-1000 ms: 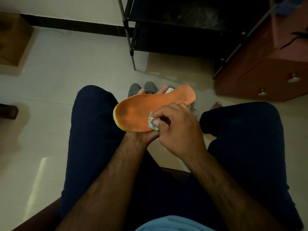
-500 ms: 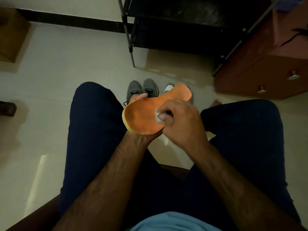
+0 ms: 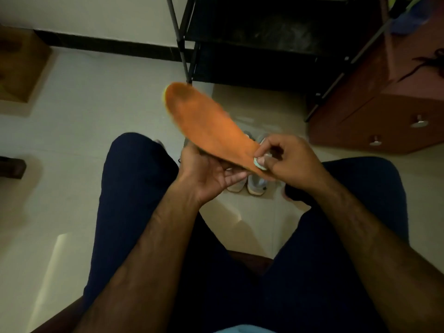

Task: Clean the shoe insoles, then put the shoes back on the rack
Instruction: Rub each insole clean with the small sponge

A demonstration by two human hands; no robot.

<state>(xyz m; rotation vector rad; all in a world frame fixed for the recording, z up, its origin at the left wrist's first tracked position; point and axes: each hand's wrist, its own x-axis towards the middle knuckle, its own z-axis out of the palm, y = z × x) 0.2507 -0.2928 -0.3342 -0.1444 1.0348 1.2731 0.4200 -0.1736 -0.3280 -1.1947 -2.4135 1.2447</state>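
At the bottom edge of the frame a strip of light blue shirt (image 3: 245, 329) is showing. Above it, two legs in dark trousers (image 3: 134, 200) are spreading apart over a dark seat (image 3: 249, 260). Both forearms are reaching up toward the middle of the frame.

The left hand (image 3: 206, 171) is lying palm up under the insole (image 3: 211, 126), its fingers curling up against the underside and gripping it from below. The right hand (image 3: 288, 162) is pinching a small pale wad (image 3: 259, 163) between thumb and fingertips and pressing it onto the insole's near end, with the other fingers bent loosely.

The insole is sitting above the gap between the knees, its orange face turned up to the camera. Its long axis is running diagonally, from the near end at the right hand, right of centre, up toward the upper left. The far end is pointing at the foot of the rack and is blurred, with a yellow-green edge showing along its left rim.

Beneath the hands a pair of pale shoes (image 3: 257, 186) is standing on the light floor (image 3: 96, 116), side by side and partly hidden.

Farther back, the black rack (image 3: 252, 44) is filling the upper middle. A reddish cabinet (image 3: 384, 111) with round knobs is standing just beside it at the right, and a brown box (image 3: 21, 66) is sitting at the upper left.
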